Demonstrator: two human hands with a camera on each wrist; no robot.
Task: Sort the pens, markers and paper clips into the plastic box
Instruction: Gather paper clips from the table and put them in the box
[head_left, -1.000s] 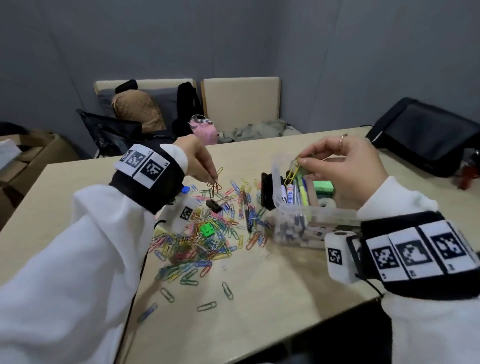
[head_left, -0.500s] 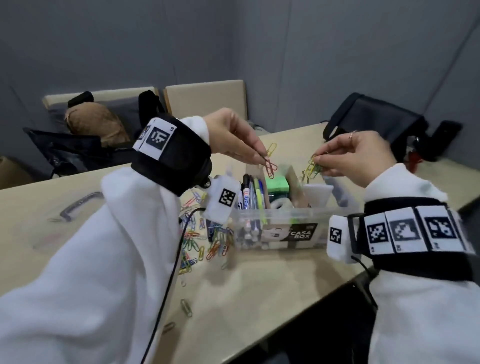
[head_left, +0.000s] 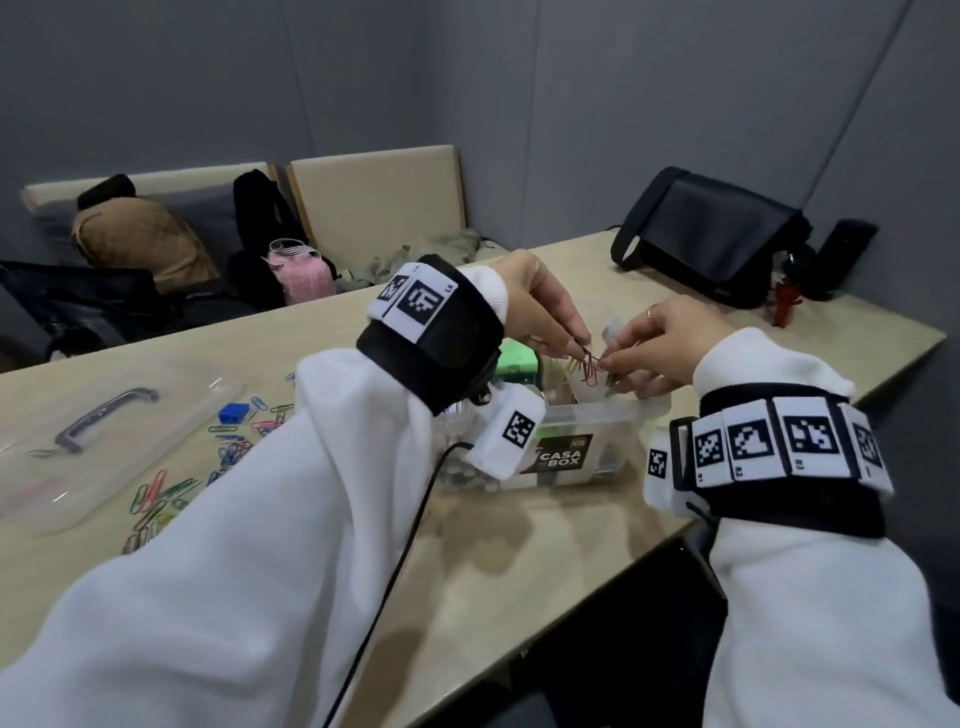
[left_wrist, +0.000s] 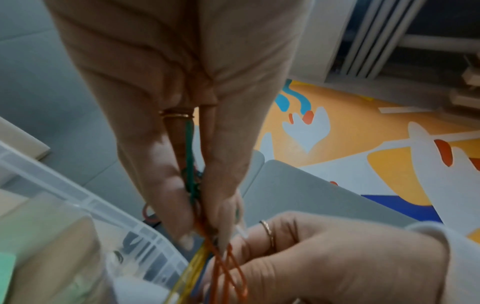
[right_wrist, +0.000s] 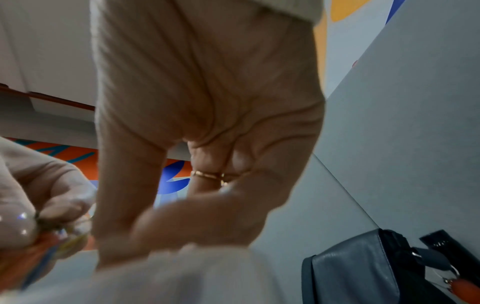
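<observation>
Head view: both hands meeting above the clear plastic box (head_left: 597, 415), standing on the counter (head_left: 545, 561) near its front edge. Left hand (head_left: 540, 306) pinching a bunch of paper clips (head_left: 587, 364), red and yellow ones hanging from the fingertips just over the box's right end. Right hand (head_left: 670, 345) reaching in from the other side, fingers curled and touching the same bunch, its grip closing on the wire loops. Left wrist view: left hand (left_wrist: 182, 123) showing thumb and fingers pressed together with green, orange and yellow clips (left_wrist: 221, 267) sticking out below, right hand (left_wrist: 337, 257) gathering around their lower ends. Right wrist view: too blurred for judging the pinch closely. Loose coloured paper clips (head_left: 171, 493) lying scattered on the counter left of the box, beside the transparent lid (head_left: 104, 441) with its dark handle. Black bag (head_left: 711, 234) sitting at the counter's far right corner.
</observation>
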